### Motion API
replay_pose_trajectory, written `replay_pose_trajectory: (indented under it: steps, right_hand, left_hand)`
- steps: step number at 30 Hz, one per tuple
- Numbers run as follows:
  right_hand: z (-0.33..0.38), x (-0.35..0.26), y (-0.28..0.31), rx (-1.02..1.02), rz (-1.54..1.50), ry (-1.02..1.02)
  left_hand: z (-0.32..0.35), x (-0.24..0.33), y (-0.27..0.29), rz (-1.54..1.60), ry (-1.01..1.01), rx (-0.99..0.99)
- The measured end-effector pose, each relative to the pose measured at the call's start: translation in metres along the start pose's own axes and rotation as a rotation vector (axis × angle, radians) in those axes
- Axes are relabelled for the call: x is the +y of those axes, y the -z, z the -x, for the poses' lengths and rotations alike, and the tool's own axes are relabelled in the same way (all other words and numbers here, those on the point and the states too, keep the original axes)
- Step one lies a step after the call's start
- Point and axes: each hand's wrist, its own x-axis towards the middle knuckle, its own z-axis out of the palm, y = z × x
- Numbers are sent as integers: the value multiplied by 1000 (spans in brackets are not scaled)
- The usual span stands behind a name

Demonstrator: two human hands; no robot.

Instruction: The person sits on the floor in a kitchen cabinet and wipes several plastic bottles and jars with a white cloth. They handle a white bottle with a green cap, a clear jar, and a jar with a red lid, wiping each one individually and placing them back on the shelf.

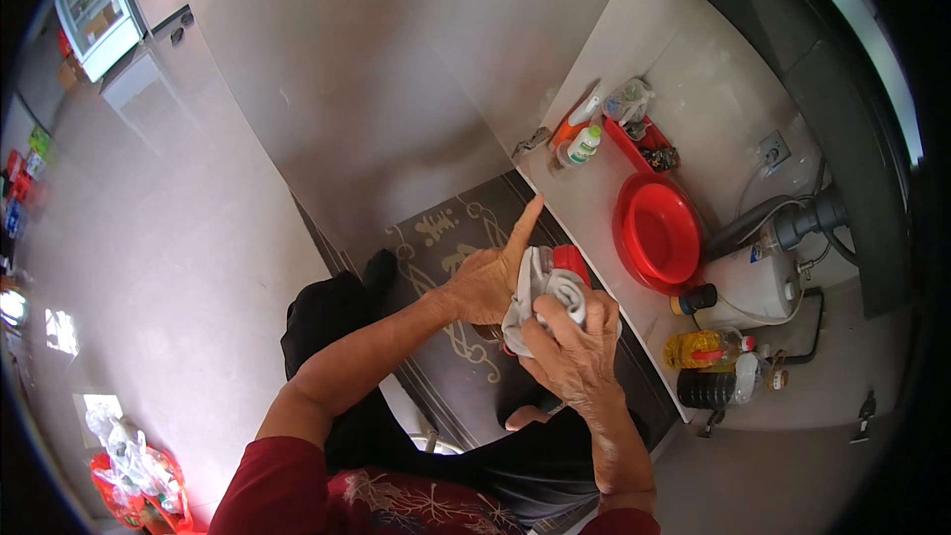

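In front of my lap, my left hand [485, 282] is closed round a red-lidded container, one finger stretched out past it. The container's red lid [571, 260] shows beside a bunched grey-white cloth [527, 305], which covers most of the body, so its exact kind is hidden. My right hand [582, 349] grips the cloth with bent fingers and presses it against the container. Both hands are over a dark patterned mat [436, 228], just outside the open cabinet.
Inside the cabinet are red basins [662, 233], a green-capped bottle [580, 147], a red tray [634, 144], a white tank [748, 287], a grey drain pipe [807, 223], a yellow oil bottle [698, 349] and a dark-liquid bottle [708, 388]. The cabinet door [396, 69] stands open.
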Motion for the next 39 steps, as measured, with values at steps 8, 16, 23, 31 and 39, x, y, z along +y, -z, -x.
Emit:
replay_pose_trajectory:
  steps: [8, 16, 23, 31, 39]
  right_hand:
    - [-4, 16, -2, 223, -194, -192]
    - [-6, 35, 2, 139, -491, -452]
    - [8, 75, 0, -40, -1143, -985]
    - [18, 96, -16, 252, -1987, -1069]
    - [4, 71, -42, 493, -2150, -977]
  left_hand:
    - [4, 11, -8, 26, -97, 54]
    - [6, 10, -20, -187, -217, 131]
    - [11, 27, -19, -150, -299, -53]
    - [11, 34, -8, 121, -274, -33]
    - [2, 32, -3, 599, -268, 118]
